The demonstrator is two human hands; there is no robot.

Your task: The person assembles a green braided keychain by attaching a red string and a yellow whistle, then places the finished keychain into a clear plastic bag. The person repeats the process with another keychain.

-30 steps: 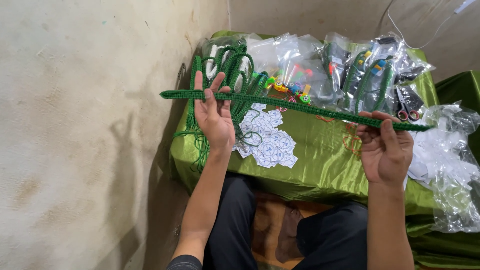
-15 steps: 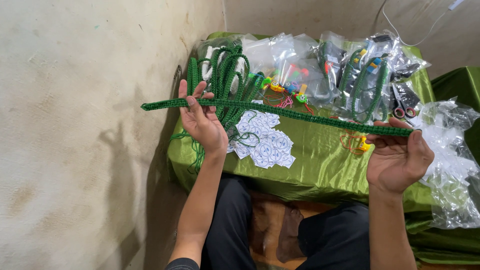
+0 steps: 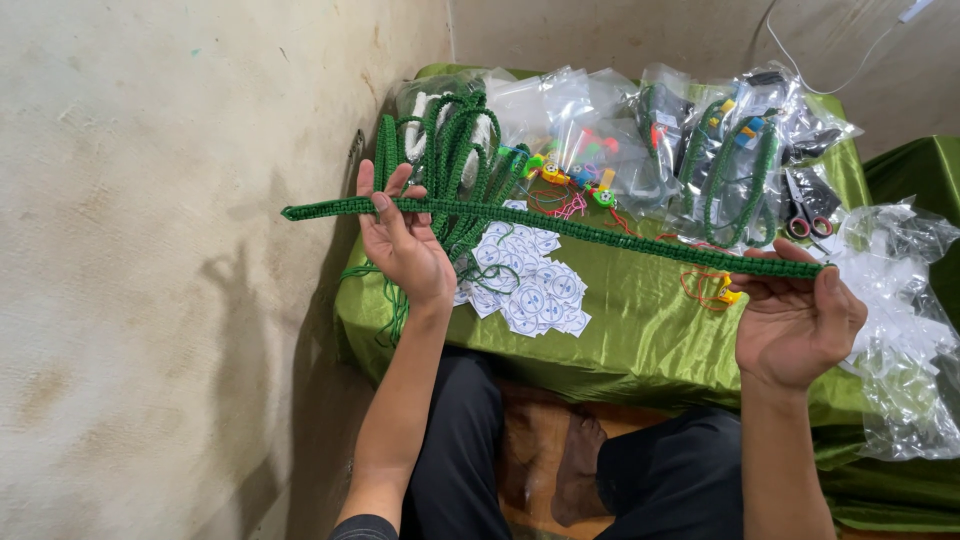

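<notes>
Two hands hold one long green braided strap flat above the green cloth table | left hand pinches one end | right hand pinches the other end | step: stretching it straight | next needs an even, gentle pull

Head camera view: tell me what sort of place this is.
Probably a home handicraft spot, not a factory. A person sits on the floor by a bare plaster wall, both hands stretching a green braided strap over a low table under green satin cloth, crowded with clear plastic bags of cords and scissors.
</notes>
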